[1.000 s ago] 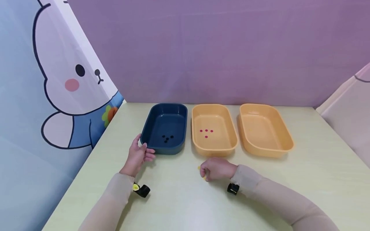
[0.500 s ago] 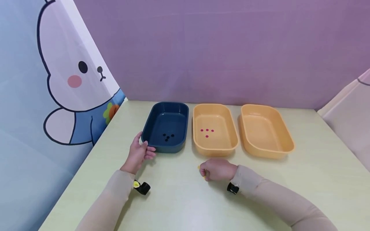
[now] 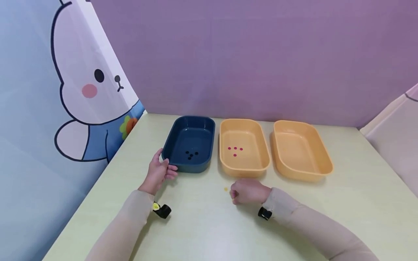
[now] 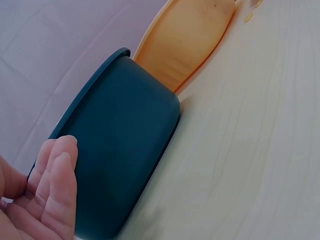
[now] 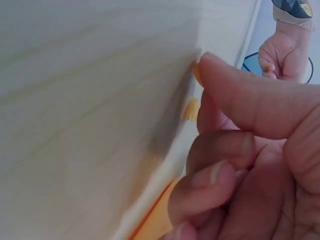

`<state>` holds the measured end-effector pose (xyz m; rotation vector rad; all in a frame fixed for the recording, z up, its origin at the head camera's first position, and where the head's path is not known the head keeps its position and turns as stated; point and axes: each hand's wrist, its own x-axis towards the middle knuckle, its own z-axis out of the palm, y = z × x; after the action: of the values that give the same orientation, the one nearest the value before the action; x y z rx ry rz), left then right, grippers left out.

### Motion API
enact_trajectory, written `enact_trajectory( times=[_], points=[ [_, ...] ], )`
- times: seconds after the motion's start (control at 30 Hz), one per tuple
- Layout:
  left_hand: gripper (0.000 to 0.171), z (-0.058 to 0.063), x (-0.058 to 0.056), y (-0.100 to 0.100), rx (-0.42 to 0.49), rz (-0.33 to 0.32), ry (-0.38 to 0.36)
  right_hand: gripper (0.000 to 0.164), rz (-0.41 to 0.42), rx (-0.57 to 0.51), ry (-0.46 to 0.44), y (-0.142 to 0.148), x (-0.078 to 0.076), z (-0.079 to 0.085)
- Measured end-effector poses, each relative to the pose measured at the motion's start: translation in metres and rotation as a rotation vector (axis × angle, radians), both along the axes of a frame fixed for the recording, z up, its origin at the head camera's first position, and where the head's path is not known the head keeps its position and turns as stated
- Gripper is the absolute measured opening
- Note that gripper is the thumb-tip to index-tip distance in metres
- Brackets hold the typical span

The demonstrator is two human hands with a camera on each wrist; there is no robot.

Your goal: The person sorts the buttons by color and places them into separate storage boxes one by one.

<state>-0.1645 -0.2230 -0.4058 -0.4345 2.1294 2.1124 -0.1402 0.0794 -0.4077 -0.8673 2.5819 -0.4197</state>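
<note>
My left hand (image 3: 158,175) holds the near left corner of a dark blue tray (image 4: 115,145), thumb at the rim and fingers against the outer wall. Several black discs (image 3: 191,155) lie in that tray. In front of the middle tray, my right hand (image 3: 249,191) is low over the table, fingers curled. The right wrist view shows a small yellow disc (image 5: 197,74) pinched at the thumb tip, mostly hidden by the fingers. A second yellow disc (image 3: 225,189) lies on the table just left of that hand.
Right of the blue tray stands a yellow-orange tray (image 3: 245,170) with several magenta discs (image 3: 235,148) inside. Another yellow-orange tray (image 3: 302,174) stands farther right. All three stand in a row on the pale table (image 3: 202,224), before a purple backdrop (image 3: 248,58).
My right hand has shifted slightly right, so the yellow disc left on the table shows fully and apart from the fingers. My left hand stays at the blue tray. The head view has shifted a little.
</note>
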Motion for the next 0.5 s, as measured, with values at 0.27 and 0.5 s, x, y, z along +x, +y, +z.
enact_trajectory(
  times=[0.27, 0.5],
  points=[
    [0.059, 0.000, 0.001, -0.001, -0.014, -0.011, -0.014, 0.025, -0.022, -0.060, -0.030, 0.013, 0.005, -0.003],
    [0.059, 0.001, 0.001, -0.003, -0.030, -0.016, -0.017, 0.014, -0.125, -0.078, -0.053, 0.034, 0.007, -0.001]
  ],
)
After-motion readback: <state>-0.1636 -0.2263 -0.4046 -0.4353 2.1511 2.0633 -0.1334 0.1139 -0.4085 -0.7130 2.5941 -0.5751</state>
